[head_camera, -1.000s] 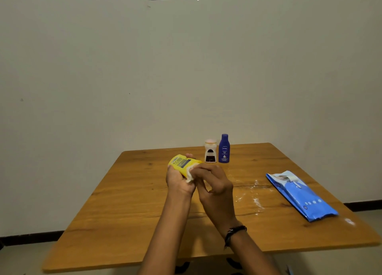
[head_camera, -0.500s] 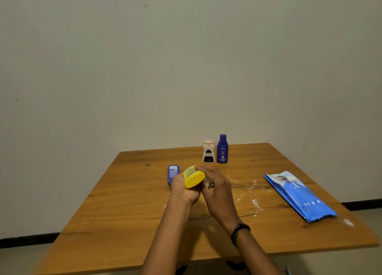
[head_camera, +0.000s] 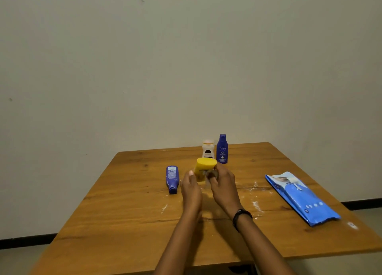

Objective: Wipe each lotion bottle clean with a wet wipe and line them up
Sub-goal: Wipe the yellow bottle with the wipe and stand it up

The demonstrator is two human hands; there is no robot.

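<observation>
Your left hand (head_camera: 191,187) grips the yellow bottle (head_camera: 205,165) low on its body, thumb up, broad oval end lifted above the table (head_camera: 132,212). No writing shows on it.

Your right hand (head_camera: 224,183) pinches a crumpled wet wipe (head_camera: 209,173) against the bottle's side. There is a black wristband (head_camera: 241,214) on that wrist.

- At the far edge, a white bottle (head_camera: 208,149) with a dark label, text too small to read, stands just beside a blue bottle (head_camera: 222,148) marked "NIVEA".
- Left of your hands, a second blue bottle (head_camera: 172,178) lies flat, with unreadable fine print on its pale label.
- At the right, a blue wipe pack (head_camera: 299,196) lies flat, lettering unreadable.
- White smears (head_camera: 256,204) mark the wood near your right wrist.
</observation>
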